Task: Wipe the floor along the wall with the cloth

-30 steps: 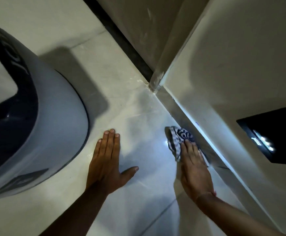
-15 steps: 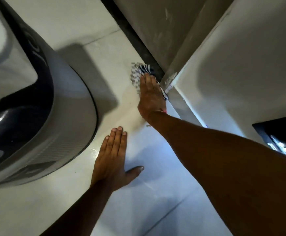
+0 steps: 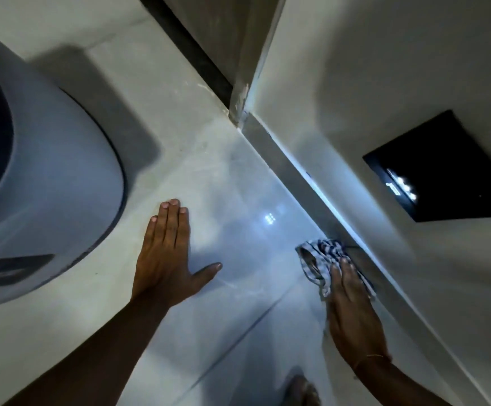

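A blue-and-white checked cloth [image 3: 318,256] lies bunched on the pale tiled floor [image 3: 238,206], right beside the grey skirting [image 3: 294,174] at the foot of the white wall [image 3: 384,83]. My right hand [image 3: 352,312] presses flat on the near part of the cloth, fingers pointing up along the wall. My left hand [image 3: 169,256] rests flat on the floor to the left, fingers together and thumb spread, holding nothing.
A large white and dark rounded appliance [image 3: 33,186] stands on the floor at the left. A wall corner [image 3: 239,104] with a dark strip lies farther along. A black panel [image 3: 443,168] sits on the wall at right. A foot [image 3: 299,388] shows at the bottom.
My right hand has pulled the cloth back along the skirting from the wall corner to a spot near me. My left hand has stayed planted on the floor.
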